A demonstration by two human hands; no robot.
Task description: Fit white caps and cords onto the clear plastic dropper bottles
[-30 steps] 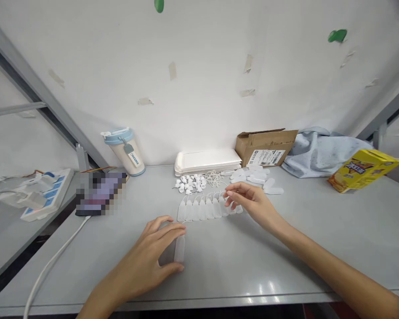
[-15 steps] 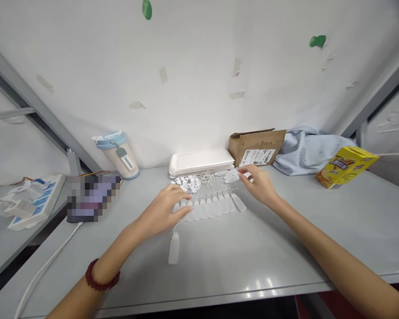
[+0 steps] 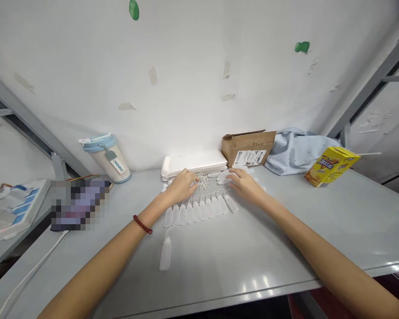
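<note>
The left hand (image 3: 182, 186) reaches over the table with its fingers curled down beside a tangle of pale string (image 3: 203, 180); whether it pinches a strand cannot be told. The right hand (image 3: 246, 185) bends over a heap of loose translucent bottles (image 3: 223, 177), thumb and fingers at the nearest ones, its grip unclear. A dark red bead bracelet (image 3: 142, 224) circles the left wrist. Just in front of the hands lies a row of bottles (image 3: 196, 212), side by side with strings at their necks, the rightmost one slanted. Nearer the front edge, a single strung bottle (image 3: 165, 254) lies apart from the row. Behind the string sits a white stack (image 3: 194, 160) against the wall, then an open cardboard box (image 3: 249, 149), a pale blue cloth (image 3: 294, 148) and a yellow carton (image 3: 330, 167) to the right. On the left of the grey table (image 3: 226, 266), a blue-lidded tumbler (image 3: 109, 161) stands behind a pixelated device (image 3: 83, 204) with a white cable (image 3: 36, 268), and a power strip (image 3: 26, 206) lies farther out.
</note>
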